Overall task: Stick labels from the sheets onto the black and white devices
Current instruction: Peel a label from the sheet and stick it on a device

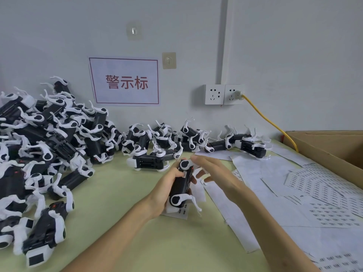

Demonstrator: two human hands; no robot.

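My left hand (167, 185) grips a black and white device (181, 183) above the table's middle, its long body pointing away from me. My thumb presses on its upper side, where a small white label shows. My right hand (214, 173) hovers just to the right of the device with its fingers stretched out and holds nothing. Label sheets (322, 185) with rows of small printed labels lie on the right. A small strip of labels (180, 212) lies under the held device.
A big heap of black and white devices (45, 144) fills the left side, and more devices (176, 140) line the back wall. A cardboard box (334, 146) stands at the far right. A yellow cable (271, 122) runs from the wall socket (224, 94). The table (121, 193) is pale green.
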